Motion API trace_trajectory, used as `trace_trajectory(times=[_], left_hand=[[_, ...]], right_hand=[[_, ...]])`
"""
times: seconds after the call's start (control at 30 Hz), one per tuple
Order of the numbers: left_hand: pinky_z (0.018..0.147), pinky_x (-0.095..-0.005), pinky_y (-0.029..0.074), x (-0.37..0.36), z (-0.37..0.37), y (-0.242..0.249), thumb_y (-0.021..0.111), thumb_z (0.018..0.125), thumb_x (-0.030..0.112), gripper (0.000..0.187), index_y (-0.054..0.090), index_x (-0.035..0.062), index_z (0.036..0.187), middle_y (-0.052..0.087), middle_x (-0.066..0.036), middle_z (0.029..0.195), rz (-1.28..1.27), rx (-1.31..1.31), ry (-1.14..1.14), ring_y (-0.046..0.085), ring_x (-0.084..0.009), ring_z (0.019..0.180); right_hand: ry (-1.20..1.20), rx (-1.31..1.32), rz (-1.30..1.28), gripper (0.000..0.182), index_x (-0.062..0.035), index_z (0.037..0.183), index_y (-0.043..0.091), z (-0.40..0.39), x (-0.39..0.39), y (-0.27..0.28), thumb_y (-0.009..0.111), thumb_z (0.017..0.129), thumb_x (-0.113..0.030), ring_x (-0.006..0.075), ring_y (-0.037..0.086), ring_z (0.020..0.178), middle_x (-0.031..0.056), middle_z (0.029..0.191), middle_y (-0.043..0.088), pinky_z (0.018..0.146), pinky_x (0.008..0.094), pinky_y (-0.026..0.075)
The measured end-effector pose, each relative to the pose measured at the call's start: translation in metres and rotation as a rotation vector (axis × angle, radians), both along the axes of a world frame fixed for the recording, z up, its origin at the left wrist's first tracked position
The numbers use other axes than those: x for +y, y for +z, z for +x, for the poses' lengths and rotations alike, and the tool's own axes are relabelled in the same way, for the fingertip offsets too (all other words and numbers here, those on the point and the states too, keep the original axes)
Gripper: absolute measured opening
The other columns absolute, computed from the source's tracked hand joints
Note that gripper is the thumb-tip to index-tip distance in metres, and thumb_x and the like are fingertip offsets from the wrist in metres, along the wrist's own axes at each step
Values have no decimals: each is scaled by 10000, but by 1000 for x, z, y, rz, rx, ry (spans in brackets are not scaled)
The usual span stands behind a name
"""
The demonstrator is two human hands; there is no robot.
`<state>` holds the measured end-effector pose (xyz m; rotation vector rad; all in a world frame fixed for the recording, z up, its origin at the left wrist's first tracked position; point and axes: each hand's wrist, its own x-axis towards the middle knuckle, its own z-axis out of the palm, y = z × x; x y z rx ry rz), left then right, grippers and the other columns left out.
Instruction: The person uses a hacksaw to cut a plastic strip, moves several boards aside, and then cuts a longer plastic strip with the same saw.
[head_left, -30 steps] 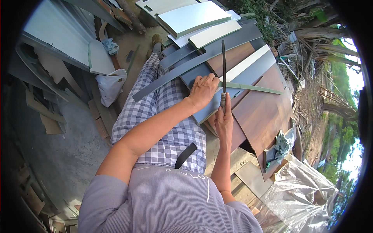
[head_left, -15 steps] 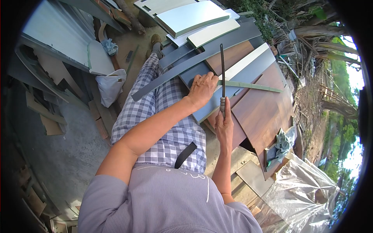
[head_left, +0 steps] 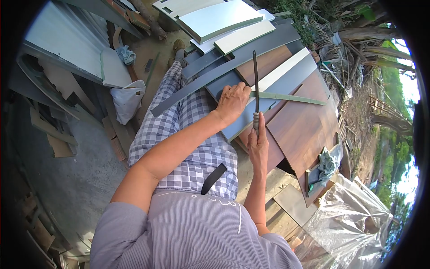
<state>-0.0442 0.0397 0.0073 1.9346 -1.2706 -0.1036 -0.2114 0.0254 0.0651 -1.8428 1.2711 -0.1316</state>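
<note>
My left hand [head_left: 234, 104] is closed round one end of a green bamboo strip [head_left: 291, 97], which sticks out to the right over the boards. In my right hand [head_left: 258, 145] is the wrapped handle of a long, narrow, dark-bladed knife [head_left: 255, 85]. Its blade points away from me and crosses the bamboo strip close to my left fingers. Beneath both hands lies a pile of boards, among them a blue-grey panel [head_left: 239, 125] and a white strip [head_left: 280, 70].
Brown wood-grain panels [head_left: 298, 123] lie on the right, with a crumpled cloth [head_left: 329, 166] near their edge. Clear plastic sheeting [head_left: 354, 215] covers something at lower right. On the left are a white bag [head_left: 127, 101] and stacked offcuts [head_left: 53, 127].
The knife has shifted very slightly to the left along the bamboo strip. My left hand keeps its hold in nearly the same place.
</note>
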Motion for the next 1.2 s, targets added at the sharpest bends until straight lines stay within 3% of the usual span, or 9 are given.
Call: trace_trajectory(times=[0.23, 0.3, 0.53, 0.6, 0.73, 0.83, 1.0, 1.13, 1.2], left_hand=[[794, -415, 429, 1, 0, 1, 543, 884, 86, 70, 574, 53, 937, 576, -114, 975, -11, 25, -5, 607, -271, 890], [790, -415, 430, 0, 1, -1, 545, 882, 86, 71, 572, 53, 939, 575, -116, 975, 20, 9, -14, 606, -272, 882], [785, -413, 431, 0, 1, 0, 547, 882, 88, 72, 573, 52, 938, 575, -115, 973, 15, -6, -8, 607, -271, 874], [783, -413, 432, 1, 0, 2, 547, 883, 92, 72, 574, 52, 936, 577, -113, 970, 1, -2, -1, 609, -270, 873], [784, -412, 433, 2, 1, 3, 549, 885, 97, 73, 576, 52, 935, 578, -109, 966, -6, -1, 10, 611, -270, 869], [785, -411, 434, 1, 0, 2, 553, 884, 103, 79, 576, 52, 939, 577, -110, 966, -1, 12, -9, 613, -270, 870], [801, -415, 438, -1, 1, 0, 638, 860, 116, 174, 579, 44, 1007, 579, -103, 983, 64, 10, -14, 605, -282, 905], [798, -411, 434, 0, 1, 3, 525, 891, 85, 76, 573, 49, 938, 581, -117, 977, 47, 1, -2, 612, -272, 878], [799, -413, 434, 1, 1, 4, 526, 890, 84, 76, 576, 48, 934, 583, -119, 981, 29, 15, -11, 610, -271, 889]], right_hand=[[11, -32, -36, 546, -283, 1506, 307, -11, -3, -18, 447, 992, -161, 247, 646, 907, 177, 1095, 659, 834, 343, 478], [88, -159, -154, 579, -239, 1521, 299, -30, -1, -37, 447, 978, -104, 54, 404, 571, -24, 697, 447, 502, 226, 364], [74, -174, -122, 589, -244, 1523, 295, -20, 1, -24, 451, 973, -102, 55, 414, 576, -20, 710, 463, 507, 230, 371], [-2, 5, -14, 551, -264, 1507, 310, 4, 1, 1, 463, 989, -154, 219, 634, 864, 169, 1067, 661, 821, 333, 479], [17, -44, -58, 555, -274, 1507, 308, 9, -4, -5, 458, 986, -153, 194, 582, 754, 145, 945, 651, 755, 321, 472], [-6, -47, -9, 553, -257, 1510, 306, -14, 2, -15, 464, 989, -158, 230, 641, 896, 168, 1075, 662, 834, 329, 474], [12, -99, -1, 545, -211, 1509, 305, -40, 11, -24, 472, 992, -166, 296, 551, 1238, 190, 1335, 566, 984, 358, 427], [44, -105, -75, 548, -230, 1508, 308, -19, 3, -18, 467, 989, -160, 286, 593, 1177, 189, 1297, 591, 951, 357, 444], [-35, 17, 76, 551, -250, 1507, 309, 4, 2, 7, 460, 986, -153, 285, 617, 1134, 193, 1278, 601, 926, 362, 457]])
